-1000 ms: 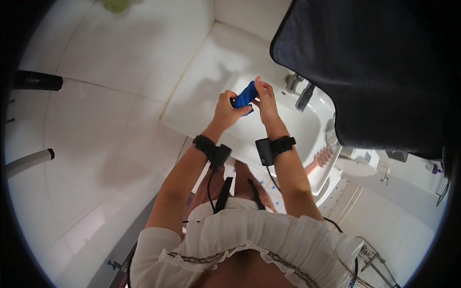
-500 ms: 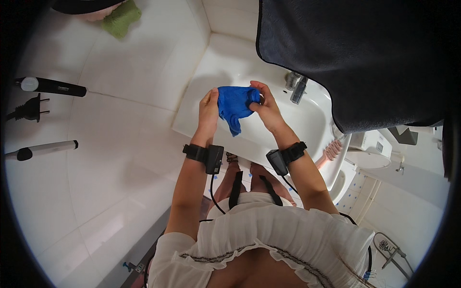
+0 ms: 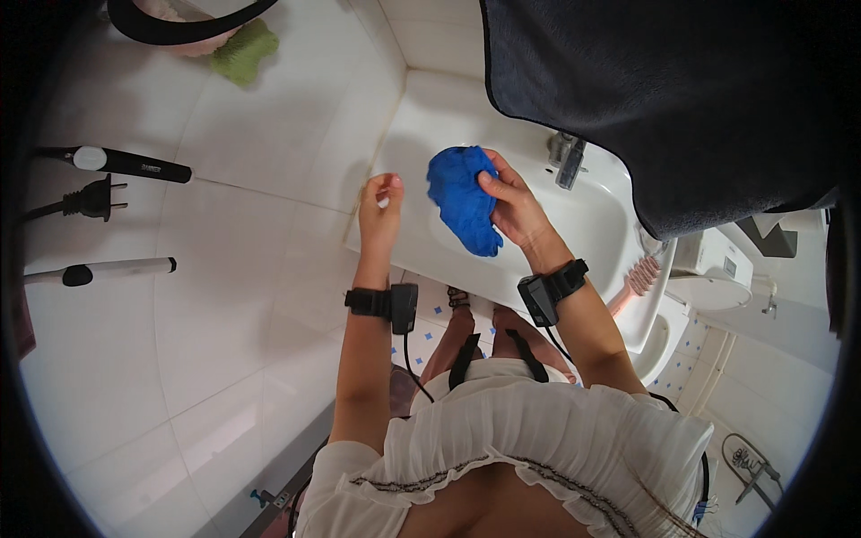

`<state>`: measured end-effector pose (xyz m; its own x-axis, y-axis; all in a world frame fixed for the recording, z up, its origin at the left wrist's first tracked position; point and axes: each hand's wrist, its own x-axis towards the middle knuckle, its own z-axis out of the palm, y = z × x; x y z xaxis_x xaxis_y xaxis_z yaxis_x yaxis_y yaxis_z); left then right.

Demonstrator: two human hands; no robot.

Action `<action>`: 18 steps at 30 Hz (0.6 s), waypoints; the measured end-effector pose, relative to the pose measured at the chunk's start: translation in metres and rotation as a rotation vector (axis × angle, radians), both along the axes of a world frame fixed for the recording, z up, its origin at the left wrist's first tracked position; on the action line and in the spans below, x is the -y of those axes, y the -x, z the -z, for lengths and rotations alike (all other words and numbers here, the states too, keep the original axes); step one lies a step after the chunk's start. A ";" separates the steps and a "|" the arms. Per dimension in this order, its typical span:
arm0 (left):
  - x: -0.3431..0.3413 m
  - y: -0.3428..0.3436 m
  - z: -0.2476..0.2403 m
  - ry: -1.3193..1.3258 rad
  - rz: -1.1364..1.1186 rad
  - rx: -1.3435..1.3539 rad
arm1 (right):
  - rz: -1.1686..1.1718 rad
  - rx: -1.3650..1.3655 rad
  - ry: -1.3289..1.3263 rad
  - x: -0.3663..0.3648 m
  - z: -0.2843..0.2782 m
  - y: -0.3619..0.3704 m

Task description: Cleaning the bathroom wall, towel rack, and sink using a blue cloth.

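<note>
A crumpled piece of blue cloth [image 3: 462,199] hangs over the white washbasin [image 3: 587,238]. My right hand [image 3: 518,202] grips its right edge, the thumb lying on top and the fingers behind. The lower part of the cloth droops freely toward me. To the left, apart from the cloth, my left hand [image 3: 381,208] is raised with its fingers curled in and a small pale gap between them. Nothing shows in that hand. Both wrists wear black strapped devices with cables.
A metal faucet [image 3: 567,160] rises at the basin's back right. Over the right side hangs a dark grey towel [image 3: 664,108]. A pink hairbrush [image 3: 639,280] lies on the basin's right rim. On the left tiled wall are a black plug [image 3: 90,199] and two slim handles.
My left hand has let go of the blue cloth and moved a little left. The cloth now hangs from my right hand alone, its shape turned and drooping lower.
</note>
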<state>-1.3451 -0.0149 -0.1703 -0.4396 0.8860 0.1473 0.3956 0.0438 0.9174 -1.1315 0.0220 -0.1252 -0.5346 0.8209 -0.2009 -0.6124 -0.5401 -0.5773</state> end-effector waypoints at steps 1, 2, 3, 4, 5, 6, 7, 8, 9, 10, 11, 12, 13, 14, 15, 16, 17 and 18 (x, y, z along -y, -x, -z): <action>0.002 -0.002 -0.004 0.156 0.136 0.279 | 0.001 0.000 -0.007 -0.001 0.002 0.001; 0.004 -0.008 -0.010 0.313 0.278 0.560 | -0.009 0.080 -0.098 -0.002 0.009 -0.001; 0.007 -0.015 -0.011 0.299 0.273 0.556 | -0.030 0.154 -0.193 -0.003 0.014 0.003; 0.010 -0.023 -0.011 0.245 0.349 0.522 | -0.055 0.218 -0.254 -0.002 0.017 0.005; 0.009 -0.027 -0.011 0.175 0.424 0.482 | -0.057 0.237 -0.293 0.000 0.016 0.010; 0.009 -0.023 -0.007 0.141 0.422 0.474 | -0.057 0.259 -0.335 0.003 0.015 0.011; 0.009 -0.016 -0.001 0.128 0.350 0.296 | -0.092 0.284 -0.339 0.002 0.013 0.009; 0.008 -0.011 0.000 0.113 0.272 0.121 | -0.122 0.311 -0.345 -0.001 0.012 0.004; 0.005 -0.014 -0.010 0.110 0.242 0.048 | -0.107 0.380 -0.359 -0.002 0.017 -0.002; 0.007 -0.016 -0.022 0.113 0.211 -0.025 | -0.051 0.445 -0.356 -0.003 0.022 -0.007; 0.008 -0.015 -0.027 0.074 0.211 -0.033 | 0.007 0.557 -0.445 -0.005 0.031 -0.010; 0.010 -0.012 -0.031 0.071 0.169 -0.242 | 0.068 0.666 -0.529 -0.003 0.036 -0.011; 0.013 -0.011 -0.035 0.070 0.114 -0.448 | 0.103 0.842 -0.647 0.002 0.029 -0.013; 0.015 -0.013 -0.039 0.038 0.102 -0.457 | 0.145 1.018 -0.761 0.009 0.021 -0.015; 0.013 -0.019 -0.043 0.072 0.094 -0.491 | 0.197 1.080 -0.822 0.014 0.017 -0.018; 0.013 -0.024 -0.045 0.108 0.083 -0.527 | 0.250 1.138 -0.880 0.017 0.014 -0.017; 0.014 -0.031 -0.045 0.067 0.152 -0.357 | 0.207 1.154 -0.831 0.019 0.009 -0.017; 0.018 -0.035 -0.042 0.044 0.220 -0.187 | 0.147 1.167 -0.770 0.020 0.001 -0.013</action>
